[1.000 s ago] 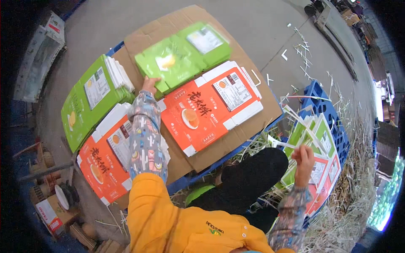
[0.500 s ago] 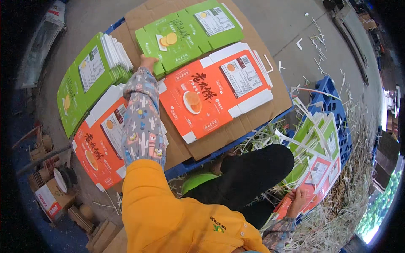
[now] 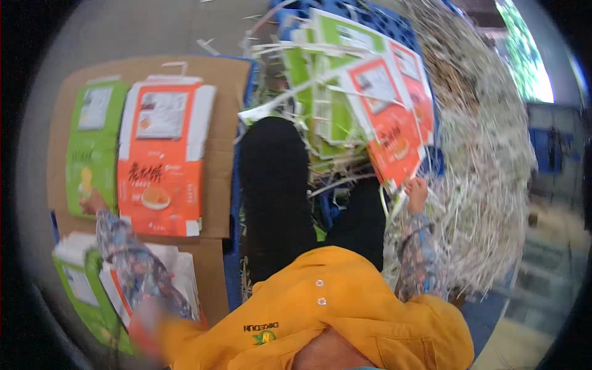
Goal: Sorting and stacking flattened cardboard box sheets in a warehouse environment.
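My left hand (image 3: 92,202) rests on the near end of a stack of flat green carton blanks (image 3: 97,160); its fingers look stretched out, though softened by motion. Beside that stack lies a stack of orange carton blanks (image 3: 157,206) with white flaps and a printed cookie picture. My right hand (image 3: 417,195) is at the lower corner of a loose orange carton blank (image 3: 401,151), its fingers curled together. Whether they hold that corner or a paper strip is hidden. Green blanks (image 3: 345,29) lie fanned out beneath the loose orange ones.
Brown cardboard (image 3: 213,179) covers the pallet under the stacks. More green blanks (image 3: 77,290) are piled at the lower left. Paper strips (image 3: 481,185) heap up on the right, beside a blue plastic pallet (image 3: 394,28). My dark-clothed knee (image 3: 271,166) rises between the stacks and the loose blanks.
The view has swung right, bringing the loose blanks and strip heap towards the middle. My left hand is still at the green stack; my right hand is now by an orange blank's lower corner.
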